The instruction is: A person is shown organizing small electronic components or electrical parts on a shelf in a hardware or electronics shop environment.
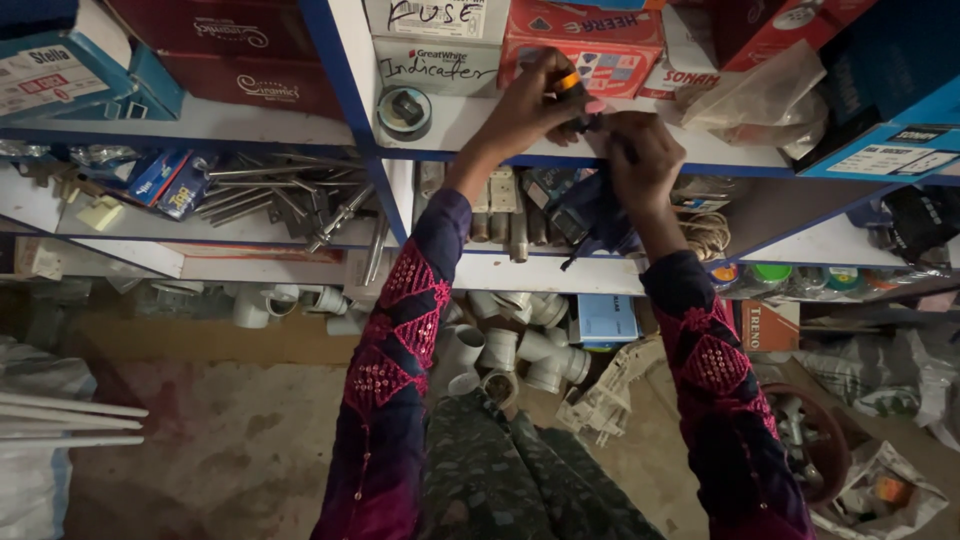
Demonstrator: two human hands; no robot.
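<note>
We take the white shelf board (300, 122) with its blue metal frame as our landmark. At its front edge our left hand (530, 105) is closed around a small tool with a black and orange handle (570, 88), and our right hand (640, 160), just beside it, pinches a small dark part (598, 124) at the tool's tip; the two hands nearly touch. On that board, behind the hands, stand two white cardboard boxes with handwritten labels (435, 65), stacked, and a red printed carton (585, 45) to their right. A round roll of dark tape (405, 110) lies left of the hands on the same board. Under the board, a lower shelf holds loose steel rods and fittings (290, 195). Lower still, white plastic pipe elbows (520, 350) lie heaped, too many to count.
</note>
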